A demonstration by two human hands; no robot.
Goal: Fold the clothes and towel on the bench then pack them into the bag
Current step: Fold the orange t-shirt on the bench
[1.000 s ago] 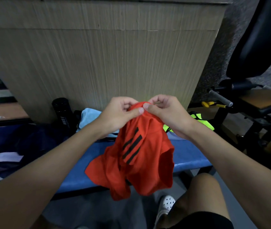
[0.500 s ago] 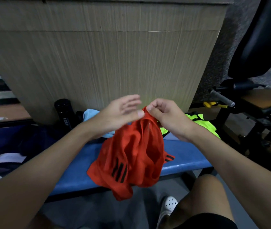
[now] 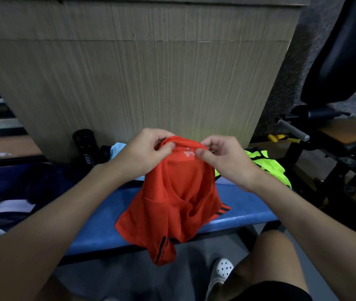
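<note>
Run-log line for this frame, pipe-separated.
red shirt: held up, lower part draped over blue bench | left hand: pinches collar | right hand: pinches collar | green garment: on bench

Dim, diffuse indoor lighting, with a faint yellowish glow low on the wood-grain panel (image 3: 194,127); wide-angle distortion bows the panel's edges, the lower corners appear soft, and the left margin and the gym equipment (image 3: 335,61) sink into shadow.

Gym, blue padded bench (image 3: 98,222), black weight machine (image 3: 333,135), sports shirts
</note>
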